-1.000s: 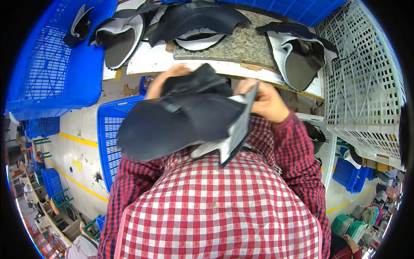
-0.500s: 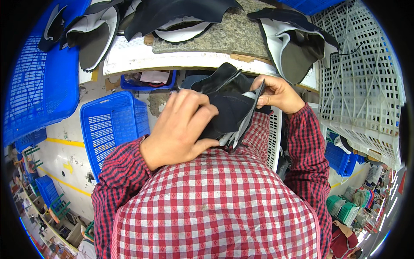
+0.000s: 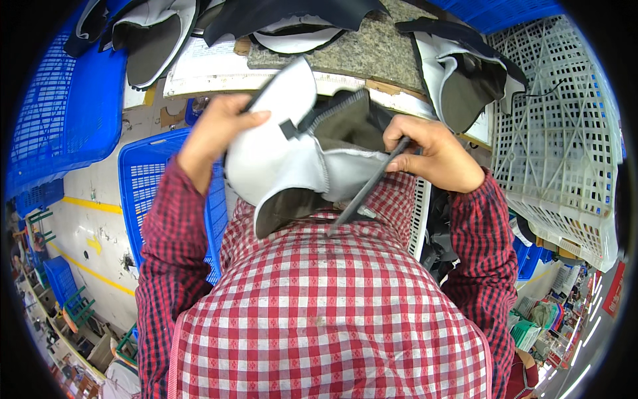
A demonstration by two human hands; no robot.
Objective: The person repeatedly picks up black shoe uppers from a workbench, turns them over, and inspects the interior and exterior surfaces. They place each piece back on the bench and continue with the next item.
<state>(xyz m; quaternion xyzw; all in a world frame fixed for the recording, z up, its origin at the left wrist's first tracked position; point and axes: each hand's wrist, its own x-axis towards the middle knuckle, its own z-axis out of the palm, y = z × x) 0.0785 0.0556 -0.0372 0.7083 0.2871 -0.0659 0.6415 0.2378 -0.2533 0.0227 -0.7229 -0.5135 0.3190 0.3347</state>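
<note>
Workbench clutter framed the scene: a speckled stone slab (image 3: pixel 372 50) ahead, a blue crate (image 3: pixel 159 193) below left. At chest height, a white-lined shoe upper (image 3: pixel 286 156) was gripped closed-fisted by the left hand (image 3: pixel 216 130); the right hand (image 3: pixel 432 153) pinched its dark strap (image 3: pixel 365 189). Judged mid-inspection; next move calls for firm, even tension.

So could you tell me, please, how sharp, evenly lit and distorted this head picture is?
Head view: light is even and soft, no strong glare; the white shoe upper and both hands, left and right, look sharp; the fisheye bends the white crate and blue basket near the black rim.
</note>
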